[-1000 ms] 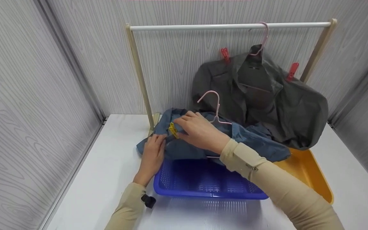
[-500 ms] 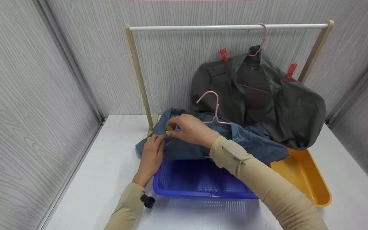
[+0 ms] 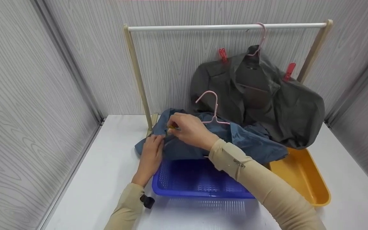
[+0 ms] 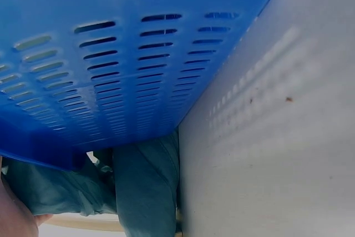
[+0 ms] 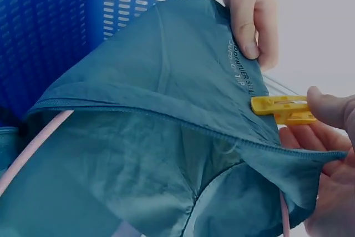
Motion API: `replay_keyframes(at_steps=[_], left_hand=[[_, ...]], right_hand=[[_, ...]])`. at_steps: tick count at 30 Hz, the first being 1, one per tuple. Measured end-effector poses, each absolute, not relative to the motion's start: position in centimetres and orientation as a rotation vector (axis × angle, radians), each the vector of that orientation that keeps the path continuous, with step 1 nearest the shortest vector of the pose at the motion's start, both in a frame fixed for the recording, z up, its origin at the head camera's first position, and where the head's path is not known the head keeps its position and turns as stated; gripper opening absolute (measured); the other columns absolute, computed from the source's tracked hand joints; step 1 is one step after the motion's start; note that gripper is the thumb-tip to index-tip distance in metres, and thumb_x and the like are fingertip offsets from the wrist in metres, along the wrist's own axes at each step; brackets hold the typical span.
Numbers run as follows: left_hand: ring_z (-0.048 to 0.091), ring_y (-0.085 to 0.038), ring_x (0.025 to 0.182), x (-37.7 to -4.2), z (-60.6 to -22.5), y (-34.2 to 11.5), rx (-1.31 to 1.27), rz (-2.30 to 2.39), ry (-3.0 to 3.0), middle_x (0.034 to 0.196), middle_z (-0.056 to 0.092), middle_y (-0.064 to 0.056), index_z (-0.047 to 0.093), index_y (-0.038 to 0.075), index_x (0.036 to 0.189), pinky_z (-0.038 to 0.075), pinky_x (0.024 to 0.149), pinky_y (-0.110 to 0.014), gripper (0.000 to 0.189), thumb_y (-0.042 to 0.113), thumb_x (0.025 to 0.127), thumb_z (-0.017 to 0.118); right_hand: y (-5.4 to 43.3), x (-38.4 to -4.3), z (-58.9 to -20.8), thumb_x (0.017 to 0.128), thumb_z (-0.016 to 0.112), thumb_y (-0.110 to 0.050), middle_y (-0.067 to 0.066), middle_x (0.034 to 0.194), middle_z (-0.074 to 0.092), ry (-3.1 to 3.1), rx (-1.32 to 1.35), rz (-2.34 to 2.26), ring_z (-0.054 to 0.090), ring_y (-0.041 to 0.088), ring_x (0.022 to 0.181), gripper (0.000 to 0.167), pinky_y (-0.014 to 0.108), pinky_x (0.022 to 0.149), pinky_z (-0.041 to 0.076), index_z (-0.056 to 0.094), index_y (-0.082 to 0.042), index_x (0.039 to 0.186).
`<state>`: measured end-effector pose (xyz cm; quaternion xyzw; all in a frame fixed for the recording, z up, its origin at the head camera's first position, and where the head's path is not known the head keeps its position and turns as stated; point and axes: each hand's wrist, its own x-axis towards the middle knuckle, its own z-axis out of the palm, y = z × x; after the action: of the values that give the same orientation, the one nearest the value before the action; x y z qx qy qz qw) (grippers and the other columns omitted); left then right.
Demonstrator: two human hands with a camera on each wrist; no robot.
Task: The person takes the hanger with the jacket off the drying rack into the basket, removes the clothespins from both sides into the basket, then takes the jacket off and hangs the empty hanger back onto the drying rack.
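Head view: the blue garment (image 3: 184,150) lies over the far part of the blue basket (image 3: 203,194), the hook of a pink hanger (image 3: 216,108) rising from it; the left hand (image 3: 151,155) and right hand (image 3: 188,129) meet near its left end; the white tabletop (image 3: 113,159) leaves open room leftward.

Left wrist view: the slotted basket side borders a strip of tabletop.

Right wrist view: the left hand pinches the garment's edge; the right hand pinches a yellow clothespin (image 5: 283,106), its tip at that edge.

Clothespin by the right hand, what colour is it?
Yellow; the clothespin shows best in the right wrist view.
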<state>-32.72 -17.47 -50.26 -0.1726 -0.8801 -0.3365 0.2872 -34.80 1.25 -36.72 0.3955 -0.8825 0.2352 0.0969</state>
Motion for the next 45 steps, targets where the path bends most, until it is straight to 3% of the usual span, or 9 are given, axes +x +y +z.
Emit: replay_keyframes(at_steps=[4,8,11,18,23,29,38,45], left_hand=[[0.051,-0.024,0.097,-32.8,-50.3,-17.3,-0.476,-0.904,-2.344,0.101,0.056,-0.004,0.061,0.011,0.121,0.041,0.082,-0.043,0.022,0.013,0.105,0.046],[0.051,-0.026,0.097,-32.9,-50.3,-17.1,-0.504,-0.886,-2.339,0.102,0.057,-0.005,0.061,0.011,0.121,0.041,0.083,-0.044,0.022,0.014,0.106,0.045],[0.051,-0.026,0.096,-32.9,-50.3,-17.1,-0.503,-0.881,-2.348,0.102,0.056,-0.005,0.060,0.011,0.120,0.041,0.083,-0.044,0.022,0.015,0.106,0.044],[0.051,-0.026,0.095,-32.9,-50.3,-17.0,-0.484,-0.896,-2.338,0.102,0.058,-0.006,0.062,0.010,0.121,0.043,0.083,-0.044,0.022,0.012,0.105,0.046],[0.052,-0.025,0.098,-32.9,-50.2,-17.1,-0.473,-0.918,-2.305,0.103,0.059,-0.005,0.063,0.009,0.119,0.042,0.085,-0.044,0.021,0.011,0.104,0.049],[0.052,-0.024,0.102,-32.8,-50.2,-17.2,-0.463,-0.947,-2.331,0.106,0.059,-0.005,0.063,0.010,0.120,0.041,0.088,-0.043,0.022,0.015,0.105,0.047],[0.051,-0.023,0.101,-32.8,-50.3,-17.6,-0.468,-0.946,-2.335,0.106,0.059,-0.004,0.063,0.011,0.121,0.041,0.088,-0.041,0.023,0.016,0.106,0.046],[0.052,-0.022,0.101,-32.9,-50.5,-17.7,-0.460,-0.953,-2.353,0.106,0.059,-0.003,0.063,0.011,0.122,0.041,0.087,-0.041,0.025,0.018,0.106,0.045]], right_hand=[[1.6,-34.5,-36.7,0.095,0.069,-0.019,-0.004,0.097,0.064,-2.529,1.147,0.845,0.059,0.008,0.086,0.009,0.026,0.077,0.050,0.069,-0.014,0.102],[2.1,-33.8,-36.5,0.095,0.068,-0.025,-0.005,0.099,0.063,-2.505,1.105,1.025,0.058,0.006,0.089,0.020,0.029,0.081,0.051,0.068,-0.014,0.111],[2.7,-33.3,-36.3,0.095,0.068,-0.029,-0.004,0.104,0.064,-2.498,1.122,1.104,0.059,0.011,0.094,0.028,0.035,0.085,0.052,0.066,-0.013,0.118],[4.3,-32.6,-36.3,0.096,0.067,-0.028,-0.005,0.114,0.064,-2.455,1.145,1.099,0.059,0.012,0.103,0.031,0.035,0.091,0.049,0.064,-0.015,0.124],[5.5,-32.0,-36.6,0.096,0.067,-0.026,-0.004,0.117,0.064,-2.476,1.153,1.070,0.059,0.011,0.107,0.032,0.034,0.088,0.050,0.064,-0.015,0.125],[7.4,-30.9,-36.4,0.096,0.066,-0.023,0.000,0.118,0.065,-2.407,1.191,1.143,0.063,0.021,0.105,0.032,0.039,0.088,0.051,0.063,-0.011,0.126],[12.5,-28.2,-36.8,0.095,0.068,-0.026,-0.005,0.118,0.065,-2.430,0.988,1.203,0.061,0.016,0.106,0.034,0.041,0.090,0.050,0.064,-0.013,0.126],[16.3,-26.7,-37.0,0.094,0.069,-0.025,-0.010,0.115,0.065,-2.436,0.832,1.201,0.060,0.021,0.102,0.032,0.042,0.089,0.048,0.066,-0.018,0.125]])
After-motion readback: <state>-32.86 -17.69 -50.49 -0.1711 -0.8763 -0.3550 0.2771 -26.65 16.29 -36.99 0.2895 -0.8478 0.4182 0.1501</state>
